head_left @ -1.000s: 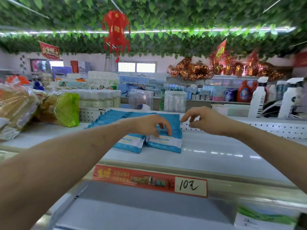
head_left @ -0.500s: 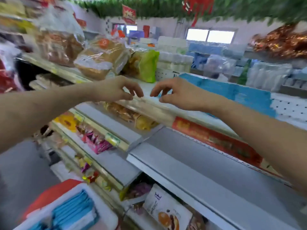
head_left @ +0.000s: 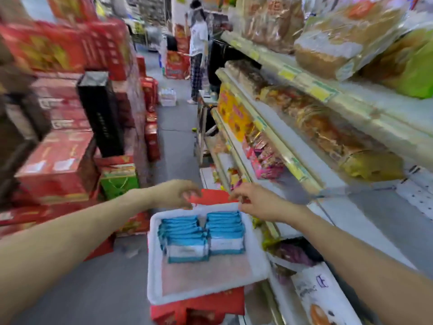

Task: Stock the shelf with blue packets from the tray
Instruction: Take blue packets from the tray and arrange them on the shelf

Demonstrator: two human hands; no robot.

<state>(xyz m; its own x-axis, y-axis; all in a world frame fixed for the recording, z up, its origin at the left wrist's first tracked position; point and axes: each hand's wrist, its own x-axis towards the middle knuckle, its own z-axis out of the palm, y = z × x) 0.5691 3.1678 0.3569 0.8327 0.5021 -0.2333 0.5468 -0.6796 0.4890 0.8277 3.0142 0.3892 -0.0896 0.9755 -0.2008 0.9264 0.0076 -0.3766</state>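
Hands over the far rim of the tray, both empty. Left hand [head_left: 176, 194] has fingers loosely curled, part open, nothing between them. Right hand [head_left: 251, 200] is similar, fingers bent and narrow, holding nothing.

Blue packets [head_left: 202, 235] sit in the white tray [head_left: 206, 294] in two side-by-side rows, overlapped like shingles, filling only the far half. Near half of the tray is bare. Tray rests on red boxes [head_left: 199, 308] at floor level in the aisle, just beside the shelf [head_left: 351, 207] unit on the right.

Key relation: packets lie below the hands and slightly toward the body. Each row runs away from the wearer; each packet's long axis runs left to right. Left hand is above the left row's far end, right hand above the right row's far end, so each hand has its own row and neither is clearly nearer.

Judgement: this is the reach for the next batch. Next move likely calls for a drop straight down and a pinch across the short sides of a few packets. Risk: the overlapped stack could fan out or slide if gripped too loosely.

Frame is motion-blurred, so fingertip detail is uncertain. Another person [head_left: 198, 43] stands far down the aisle, well apart.
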